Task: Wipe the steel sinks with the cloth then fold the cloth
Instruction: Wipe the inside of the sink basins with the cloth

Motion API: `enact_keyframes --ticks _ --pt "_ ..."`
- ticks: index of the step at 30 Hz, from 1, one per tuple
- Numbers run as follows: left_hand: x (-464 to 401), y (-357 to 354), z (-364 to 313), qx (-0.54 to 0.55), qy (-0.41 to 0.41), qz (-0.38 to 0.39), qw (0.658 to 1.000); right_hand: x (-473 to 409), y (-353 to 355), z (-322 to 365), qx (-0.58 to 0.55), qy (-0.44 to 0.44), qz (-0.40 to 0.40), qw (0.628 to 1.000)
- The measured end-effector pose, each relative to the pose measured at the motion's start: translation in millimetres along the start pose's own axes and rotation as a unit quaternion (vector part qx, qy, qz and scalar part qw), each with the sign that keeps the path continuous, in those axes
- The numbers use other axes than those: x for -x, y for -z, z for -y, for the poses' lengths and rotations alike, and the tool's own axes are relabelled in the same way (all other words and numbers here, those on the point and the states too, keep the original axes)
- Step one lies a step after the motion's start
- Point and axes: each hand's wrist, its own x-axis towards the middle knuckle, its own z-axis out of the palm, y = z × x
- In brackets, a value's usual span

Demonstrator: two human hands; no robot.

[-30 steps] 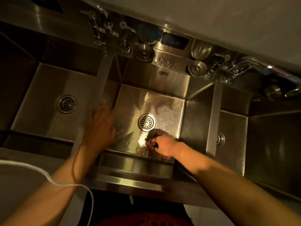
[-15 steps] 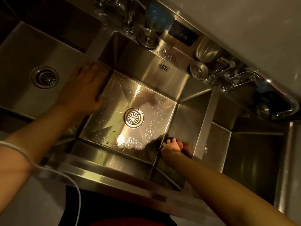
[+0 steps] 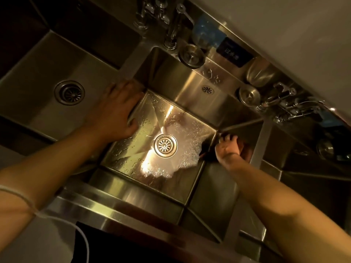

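Head cam: right hand (image 3: 228, 149) grips the dark cloth (image 3: 206, 150), now up against the mid sink (image 3: 171, 76) right wall; 1 s ago it was by the drain (image 3: 165, 145). Left hand (image 3: 115, 112) lies flat, relaxed on the divider. Floor looks done, walls next, I'd say.

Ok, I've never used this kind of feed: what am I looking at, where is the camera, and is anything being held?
There is no machine here. One camera worn on a person's head looks down at their two bare arms over a row of steel sinks. The left hand rests flat on the divider beside the wet middle steel sink, which has a round drain. The right hand presses a dark cloth against that sink's right wall. Taps and loose strainers sit along the back ledge.
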Motion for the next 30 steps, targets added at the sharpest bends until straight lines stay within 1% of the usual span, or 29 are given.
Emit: enact_keyframes --ticks 3,6,8,10,13,15,18,20,24,26,27,29,30 --pt "0.0 -2.9 0.6 -0.005 -0.003 -0.012 1.0 -13.6 8.6 -28.8 0.008 -0.039 -0.019 0.999" --pt "-0.3 -3.9 0.6 -0.004 -0.002 -0.015 1.0 -19.7 7.8 -30.1 0.035 -0.028 -0.026 0.999" --pt "-1.0 -2.6 0.3 -0.011 -0.003 -0.006 1.0 -16.4 2.5 -12.6 0.065 0.016 -0.014 0.998" --pt "-1.0 -0.2 0.2 -0.018 -0.001 0.003 1.0 -3.8 -6.9 13.4 0.072 0.077 0.011 0.994" --pt "-1.6 2.0 0.0 -0.013 0.005 0.008 1.0 30.3 -25.7 59.0 0.054 0.156 0.039 0.985" --pt "-1.6 1.1 0.7 -0.013 0.004 0.007 1.0 56.2 -38.8 85.2 0.033 0.206 0.079 0.975" --pt "-2.4 -2.4 1.0 -0.008 0.018 -0.007 1.0 85.0 -48.3 105.9 0.023 0.277 0.128 0.952" --pt "-3.7 -4.7 1.8 -0.004 0.043 -0.028 0.999 93.9 -44.7 109.2 0.024 0.295 0.126 0.947" --pt "-4.9 -8.0 1.9 0.003 0.068 -0.043 0.997 80.6 -18.2 93.9 0.0 0.279 0.061 0.958" --pt "-4.9 -9.2 1.6 0.007 0.076 -0.044 0.996 63.4 2.3 85.2 -0.006 0.303 -0.012 0.953" --pt "-4.6 -9.9 1.3 0.008 0.083 -0.044 0.996 54.7 16.8 80.9 -0.005 0.299 -0.055 0.953" --pt "-4.8 -11.2 1.2 0.01 0.095 -0.042 0.995 36.0 47.9 73.1 0.013 0.289 -0.149 0.945" --pt "-5.3 -11.8 1.2 0.012 0.099 -0.04 0.994 29.0 67.2 69.3 0.043 0.298 -0.195 0.934"
